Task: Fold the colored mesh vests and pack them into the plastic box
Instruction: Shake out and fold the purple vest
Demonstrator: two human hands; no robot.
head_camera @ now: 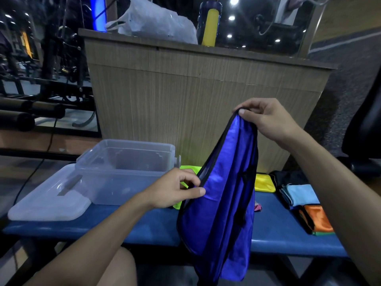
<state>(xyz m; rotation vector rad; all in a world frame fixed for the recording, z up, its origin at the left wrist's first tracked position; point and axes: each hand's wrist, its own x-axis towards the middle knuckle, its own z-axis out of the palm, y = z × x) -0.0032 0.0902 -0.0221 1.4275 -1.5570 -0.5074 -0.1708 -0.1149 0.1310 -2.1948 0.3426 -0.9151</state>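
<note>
A blue mesh vest (pixel 222 199) with black trim hangs in the air over the blue bench (pixel 288 230). My right hand (pixel 266 118) pinches its top edge, held high. My left hand (pixel 175 189) pinches the black trim lower down on the vest's left side. The clear plastic box (pixel 123 172) stands open on the bench to the left, and nothing shows inside it. A neon yellow-green vest (pixel 190 168) lies behind the blue one. A yellow vest (pixel 263 182) lies to the right, and folded vests in light blue (pixel 300 194), orange (pixel 317 219) and black (pixel 288 176) sit further right.
The box's clear lid (pixel 49 203) lies on the bench's left end. A wooden counter (pixel 195 89) rises behind the bench, with a white plastic bag (pixel 154 19) on top. Gym equipment stands at the far left. A dark chair (pixel 365 124) is at the right edge.
</note>
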